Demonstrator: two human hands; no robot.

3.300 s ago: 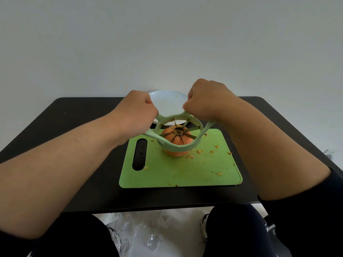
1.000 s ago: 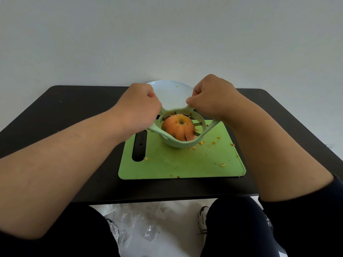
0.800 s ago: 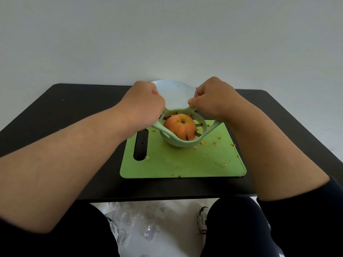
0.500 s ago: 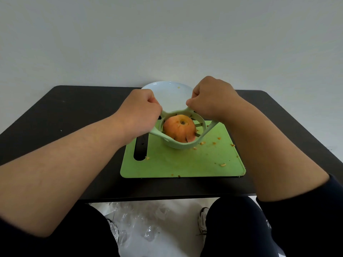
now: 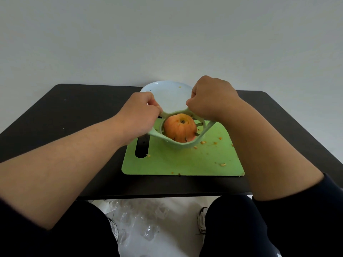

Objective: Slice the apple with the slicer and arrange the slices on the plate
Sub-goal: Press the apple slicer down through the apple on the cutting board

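Observation:
A reddish-orange apple point(image 5: 179, 128) stands on the green cutting board point(image 5: 185, 160), cut into wedges that still hold together. The pale green slicer point(image 5: 181, 144) rings it low down, near the board, with the apple's top poking up through its blades. My left hand point(image 5: 138, 115) is shut on the slicer's left handle. My right hand point(image 5: 211, 99) is shut on the right handle. A white plate point(image 5: 167, 97) lies just behind the board, partly hidden by both hands.
Small apple crumbs dot the board, mostly to the right of the slicer. The board has a slot handle point(image 5: 142, 147) at its left. Everything sits on a black table point(image 5: 74, 112) against a pale wall. Clear plastic scraps lie on the floor between my legs.
The slicer has gone down over the apple, from sitting on its top to ringing its base. Over the last second both hands stay on the handles with little movement.

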